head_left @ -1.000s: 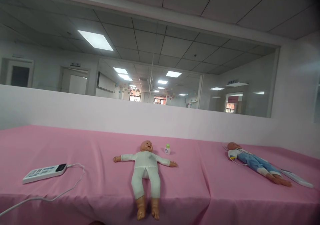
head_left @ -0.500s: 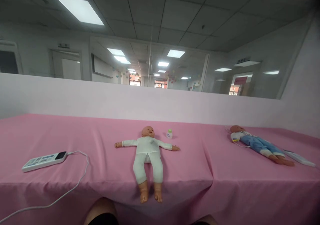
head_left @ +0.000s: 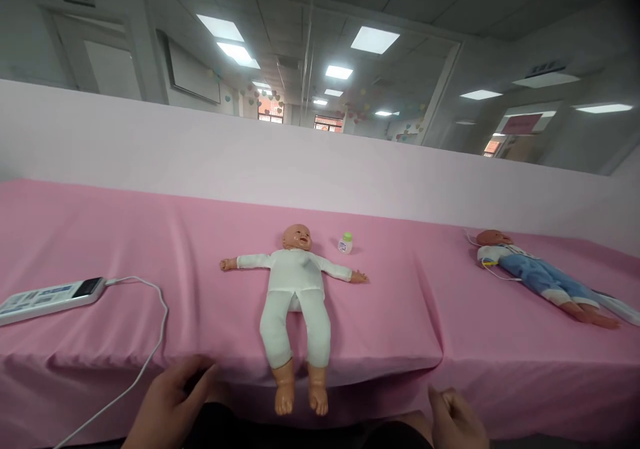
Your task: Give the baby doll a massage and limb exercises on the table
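Note:
A baby doll point(head_left: 297, 272) in white clothes lies on its back, arms spread, its bare feet over the front edge of the pink-covered table. My left hand point(head_left: 173, 399) is by that edge, left of the doll's legs, loosely curved with a gap between thumb and fingers and nothing visible in it. To the right of the legs, my right hand point(head_left: 456, 417) is low, its fingers curled in and apparently holding nothing. Neither hand touches the doll. A small clear bottle with a green cap point(head_left: 345, 243) stands beside the doll's head.
On the left lies a white device with a dark screen point(head_left: 53, 298), its white cable point(head_left: 150, 362) hanging over the edge. A second doll point(head_left: 540, 272) in blue trousers lies at the right with thin tubing. The pink cloth point(head_left: 390, 316) meets a white wall point(head_left: 250, 162) below a window.
Both my hands have come into view at the bottom, one on each side of the doll's legs. The view has tilted down and moved closer. The dolls and bottle stay in place.

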`<control>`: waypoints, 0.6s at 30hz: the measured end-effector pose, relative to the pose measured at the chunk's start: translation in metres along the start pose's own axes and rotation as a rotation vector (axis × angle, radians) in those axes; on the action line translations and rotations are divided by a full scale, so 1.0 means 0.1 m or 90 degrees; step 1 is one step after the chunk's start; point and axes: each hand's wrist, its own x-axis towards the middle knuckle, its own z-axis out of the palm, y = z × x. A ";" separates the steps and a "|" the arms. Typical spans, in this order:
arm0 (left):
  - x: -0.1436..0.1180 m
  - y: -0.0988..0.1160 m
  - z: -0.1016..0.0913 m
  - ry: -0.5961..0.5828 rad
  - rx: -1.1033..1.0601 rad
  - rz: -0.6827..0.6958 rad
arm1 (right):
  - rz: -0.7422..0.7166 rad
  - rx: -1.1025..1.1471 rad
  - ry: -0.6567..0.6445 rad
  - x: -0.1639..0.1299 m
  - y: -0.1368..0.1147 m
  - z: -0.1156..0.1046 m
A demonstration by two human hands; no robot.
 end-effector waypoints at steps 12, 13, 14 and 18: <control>1.01 0.34 0.22 -0.083 0.155 0.088 | -0.338 -0.268 -0.083 0.63 -0.64 0.93; 0.99 0.31 0.22 -0.093 0.141 0.101 | -0.327 -0.272 -0.084 0.62 -0.62 0.94; 0.98 0.28 0.22 -0.102 0.125 0.107 | -0.316 -0.274 -0.086 0.62 -0.60 0.94; 0.96 0.21 0.20 -0.119 0.087 0.118 | -0.292 -0.280 -0.106 0.59 -0.59 0.91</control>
